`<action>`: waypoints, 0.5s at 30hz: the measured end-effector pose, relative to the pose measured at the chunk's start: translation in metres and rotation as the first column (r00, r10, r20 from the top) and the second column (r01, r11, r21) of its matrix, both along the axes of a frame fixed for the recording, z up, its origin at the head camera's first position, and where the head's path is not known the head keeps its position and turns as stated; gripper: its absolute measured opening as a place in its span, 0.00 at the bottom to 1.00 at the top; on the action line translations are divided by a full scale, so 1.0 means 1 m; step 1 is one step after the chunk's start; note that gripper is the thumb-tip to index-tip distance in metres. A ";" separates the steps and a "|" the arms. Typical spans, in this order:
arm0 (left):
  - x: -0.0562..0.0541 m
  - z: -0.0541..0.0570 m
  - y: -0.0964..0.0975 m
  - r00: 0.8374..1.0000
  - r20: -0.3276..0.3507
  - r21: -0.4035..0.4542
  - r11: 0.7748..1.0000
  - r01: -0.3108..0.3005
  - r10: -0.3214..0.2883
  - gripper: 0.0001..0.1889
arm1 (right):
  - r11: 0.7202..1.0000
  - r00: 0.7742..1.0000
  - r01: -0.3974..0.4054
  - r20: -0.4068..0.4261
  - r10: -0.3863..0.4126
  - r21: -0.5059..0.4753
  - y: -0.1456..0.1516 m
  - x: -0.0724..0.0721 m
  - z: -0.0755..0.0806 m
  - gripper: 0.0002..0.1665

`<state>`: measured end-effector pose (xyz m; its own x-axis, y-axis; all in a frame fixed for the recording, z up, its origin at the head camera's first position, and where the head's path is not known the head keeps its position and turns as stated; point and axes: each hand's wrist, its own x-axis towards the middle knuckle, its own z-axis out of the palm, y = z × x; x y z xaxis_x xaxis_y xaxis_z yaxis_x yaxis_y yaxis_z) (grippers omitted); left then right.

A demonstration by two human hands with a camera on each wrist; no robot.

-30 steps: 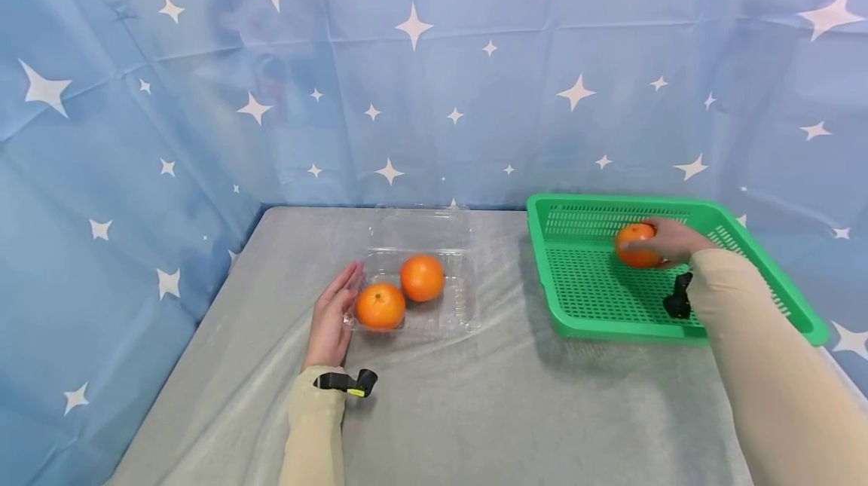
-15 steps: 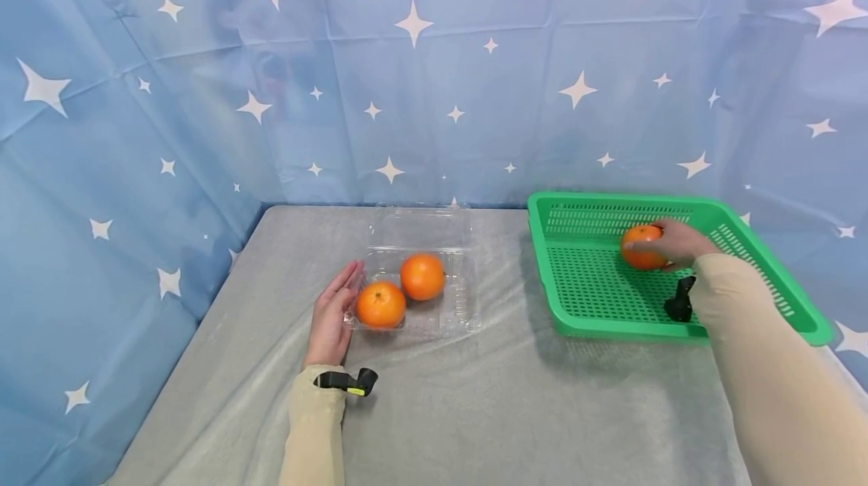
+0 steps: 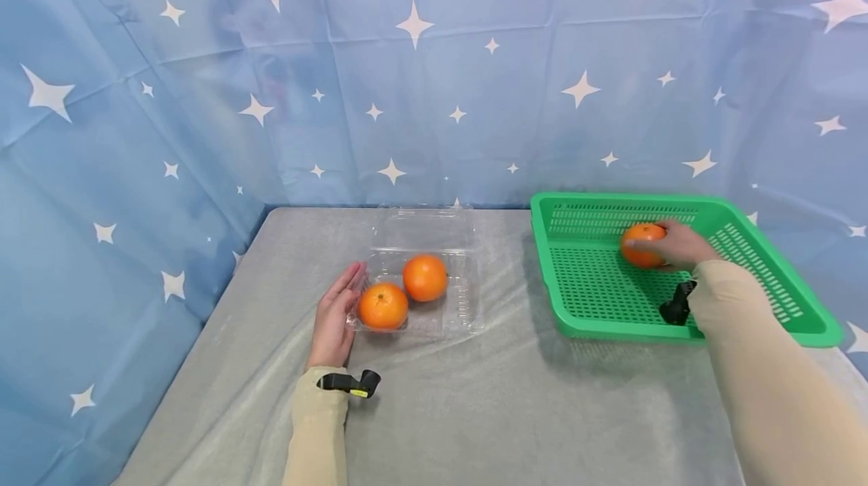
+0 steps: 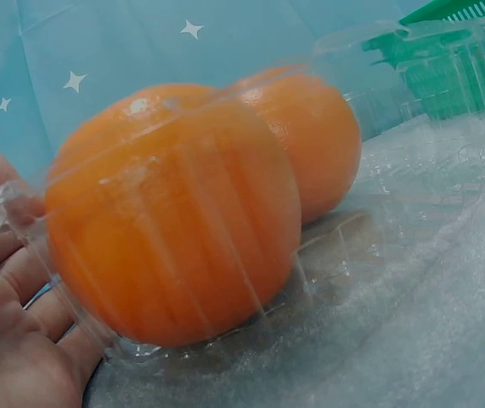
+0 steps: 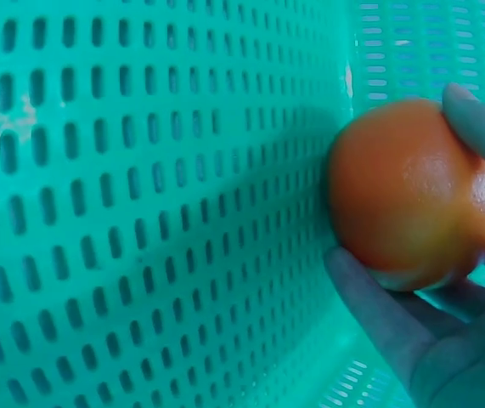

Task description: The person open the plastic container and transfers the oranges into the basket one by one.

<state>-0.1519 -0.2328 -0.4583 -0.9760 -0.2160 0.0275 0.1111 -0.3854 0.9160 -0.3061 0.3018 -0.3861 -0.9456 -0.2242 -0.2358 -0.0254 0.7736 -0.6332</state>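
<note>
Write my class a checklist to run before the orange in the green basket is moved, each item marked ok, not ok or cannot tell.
1. Right hand gripping the held orange: ok, thumb and fingers round it.
2. Held orange clear of the green basket's floor: cannot tell.
3. Left hand against the clear container's side: ok.
4. Lid open: ok, folded back.
5. Room beside the front orange and rear orange: probably ok, right side bare.

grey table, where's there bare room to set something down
Bare: the table between clear container and green basket, and the wide stretch between both forearms. Crowded: the container's left and middle, with two oranges and left hand alongside; the basket's middle, where the right hand grips a third orange.
</note>
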 end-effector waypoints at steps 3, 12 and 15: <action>-0.001 0.000 0.001 1.000 -0.004 0.001 1.000 0.011 -0.011 0.26 | 1.000 1.000 0.007 -0.011 -0.007 0.004 0.003 0.001 -0.002 0.53; 0.000 0.002 0.001 1.000 0.004 0.030 0.999 0.018 -0.018 0.26 | 0.999 1.000 0.011 0.028 -0.012 0.038 0.012 0.003 -0.001 0.55; 0.001 0.001 0.000 1.000 0.003 0.030 0.999 0.011 -0.011 0.26 | 0.999 0.999 0.027 0.043 -0.029 0.043 0.013 0.005 0.001 0.57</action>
